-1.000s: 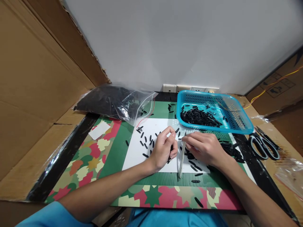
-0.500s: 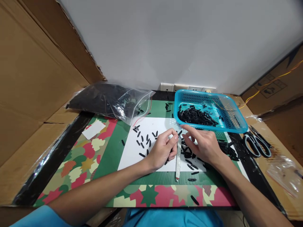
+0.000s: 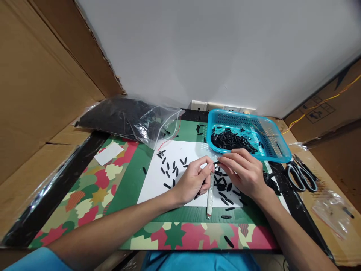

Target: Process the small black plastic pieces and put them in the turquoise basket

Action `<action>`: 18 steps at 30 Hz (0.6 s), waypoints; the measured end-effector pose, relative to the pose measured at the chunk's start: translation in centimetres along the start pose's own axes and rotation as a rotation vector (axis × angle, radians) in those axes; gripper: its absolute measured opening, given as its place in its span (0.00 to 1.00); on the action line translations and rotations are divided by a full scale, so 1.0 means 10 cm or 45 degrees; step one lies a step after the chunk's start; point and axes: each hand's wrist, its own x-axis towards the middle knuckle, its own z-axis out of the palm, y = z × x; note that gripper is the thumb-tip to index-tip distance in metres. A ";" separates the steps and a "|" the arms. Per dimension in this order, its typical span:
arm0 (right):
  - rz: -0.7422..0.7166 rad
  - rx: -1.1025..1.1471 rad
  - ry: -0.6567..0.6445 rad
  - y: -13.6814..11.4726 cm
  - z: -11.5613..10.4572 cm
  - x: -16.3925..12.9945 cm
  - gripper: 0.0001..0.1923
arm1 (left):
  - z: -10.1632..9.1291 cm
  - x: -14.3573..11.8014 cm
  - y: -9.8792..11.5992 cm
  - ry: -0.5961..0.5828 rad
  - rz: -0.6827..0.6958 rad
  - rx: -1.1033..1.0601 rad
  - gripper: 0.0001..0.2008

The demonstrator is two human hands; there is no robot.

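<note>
My left hand [image 3: 194, 181] is closed, thumb and index finger pinching one end of a small black elongated piece [image 3: 216, 163]. At the other end of that piece are the closed fingertips of my right hand [image 3: 244, 172]. A slim white-wrapped stick [image 3: 210, 199] with a reddish tip points toward me beside my left fingers; whether that hand also holds it, I cannot tell. Loose black pieces [image 3: 220, 183] lie under and around my right hand. More are scattered left of my left hand on the white sheet [image 3: 152, 188].
A blue basket [image 3: 286, 150] holding many black pieces stands behind my right hand. The clear zip bag [image 3: 118, 116] at back left is full of dark material. Scissors [image 3: 301, 177] and a small plastic bag [image 3: 331, 214] lie on the right. Cardboard walls [image 3: 47, 94] rise at the left.
My right hand has closed its fingers onto the black piece at my left fingertips; before, its index finger was stretched out. The view has shifted slightly.
</note>
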 end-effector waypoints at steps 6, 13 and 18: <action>0.223 -0.244 0.058 0.01 -0.02 0.01 0.06 | -0.02 0.00 0.02 0.019 -0.044 -0.091 0.17; 0.469 -0.436 0.033 0.03 -0.03 0.00 0.09 | -0.02 -0.01 0.05 0.035 -0.098 -0.095 0.18; 0.046 0.086 -0.023 -0.27 0.05 0.03 0.11 | 0.00 0.00 0.05 0.152 -0.119 -0.051 0.20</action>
